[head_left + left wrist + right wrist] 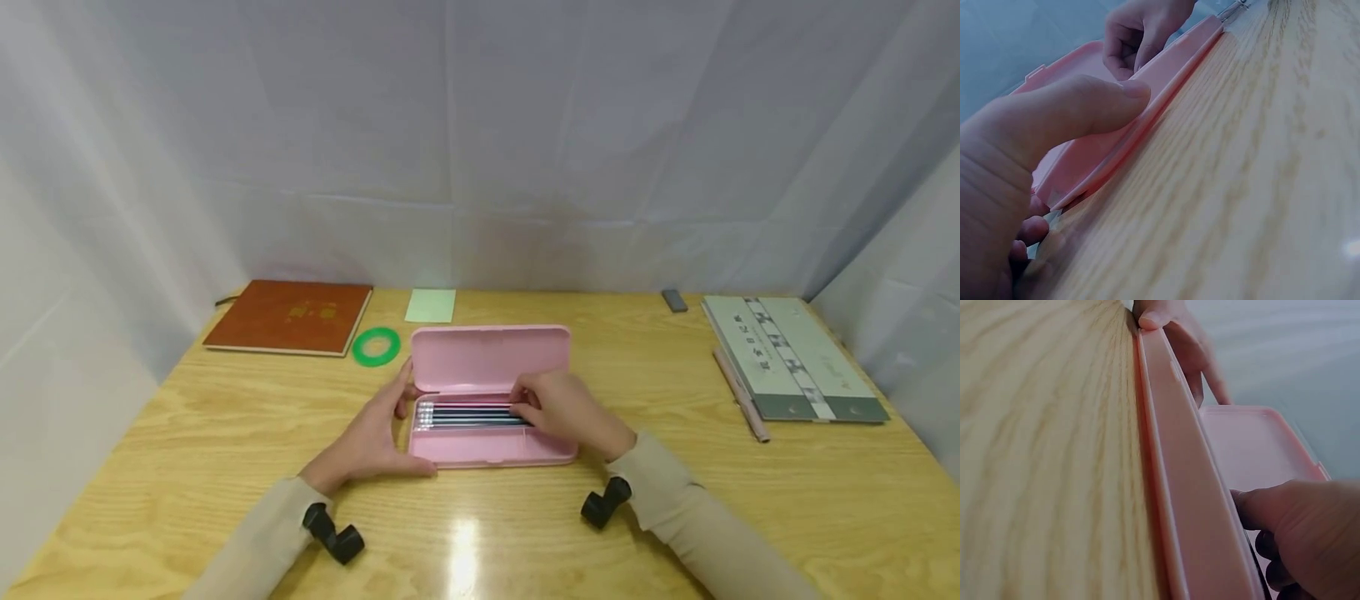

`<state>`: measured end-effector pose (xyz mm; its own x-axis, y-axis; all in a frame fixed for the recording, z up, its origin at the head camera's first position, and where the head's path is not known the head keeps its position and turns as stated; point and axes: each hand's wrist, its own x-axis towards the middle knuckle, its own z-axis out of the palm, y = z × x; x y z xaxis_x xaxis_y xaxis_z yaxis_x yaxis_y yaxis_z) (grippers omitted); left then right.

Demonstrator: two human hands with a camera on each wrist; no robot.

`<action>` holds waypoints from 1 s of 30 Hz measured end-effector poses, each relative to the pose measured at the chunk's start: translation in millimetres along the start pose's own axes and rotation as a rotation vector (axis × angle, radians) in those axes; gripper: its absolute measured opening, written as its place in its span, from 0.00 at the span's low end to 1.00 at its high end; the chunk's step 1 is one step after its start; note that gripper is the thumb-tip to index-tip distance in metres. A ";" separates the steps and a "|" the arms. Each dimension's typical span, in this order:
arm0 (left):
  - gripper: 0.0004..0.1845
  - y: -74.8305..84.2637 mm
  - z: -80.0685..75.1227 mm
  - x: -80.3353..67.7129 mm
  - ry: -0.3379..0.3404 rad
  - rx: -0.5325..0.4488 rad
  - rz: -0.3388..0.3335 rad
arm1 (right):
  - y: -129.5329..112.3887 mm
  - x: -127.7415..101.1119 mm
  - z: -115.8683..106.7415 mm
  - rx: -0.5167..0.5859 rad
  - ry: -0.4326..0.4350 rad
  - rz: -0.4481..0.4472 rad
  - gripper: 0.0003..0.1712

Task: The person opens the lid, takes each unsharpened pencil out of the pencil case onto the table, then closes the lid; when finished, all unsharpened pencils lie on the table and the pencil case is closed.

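Note:
A pink pencil case [463, 451] lies on the table with its lid [487, 358] raised. Several dark pencils [465, 415] lie side by side in the rear compartment, their pale eraser ends to the left. My left hand [375, 429] holds the case's left end; its thumb presses the front rim and its fingers reach round the side. In the left wrist view, that thumb [1104, 103] rests on the rim. My right hand [566, 408] reaches into the case with curled fingers, thumb and forefinger pinching at the pencils. The pencils' right ends are hidden beneath it.
Behind the case lie a green tape roll [357, 347], a pale green sticky-note pad [431, 306] and a brown notebook [288, 317]. On the right are a grey eraser [674, 301], a pinkish pen [741, 396] and a light green notebook [780, 358]. A white curtain [480, 150] hangs behind.

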<state>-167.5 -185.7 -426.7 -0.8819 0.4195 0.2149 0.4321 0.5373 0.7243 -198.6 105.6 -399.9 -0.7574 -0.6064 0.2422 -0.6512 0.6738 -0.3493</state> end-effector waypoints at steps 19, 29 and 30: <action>0.77 -4.1 3.1 -1.6 -0.001 -0.007 -0.025 | 56.3 -87.1 -35.9 0.097 0.181 0.124 0.03; 0.76 -3.3 0.2 -1.5 0.003 0.002 -0.006 | 95.1 -139.0 -63.5 -0.034 0.212 0.203 0.02; 0.76 -3.8 -0.1 -1.3 0.004 0.003 -0.003 | 96.8 -139.7 -64.7 -0.049 0.202 0.212 0.02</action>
<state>-168.0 -188.3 -429.7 -0.8841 0.4148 0.2152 0.4297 0.5405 0.7234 -159.0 282.8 -408.9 -0.8678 -0.3568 0.3458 -0.4754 0.7988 -0.3687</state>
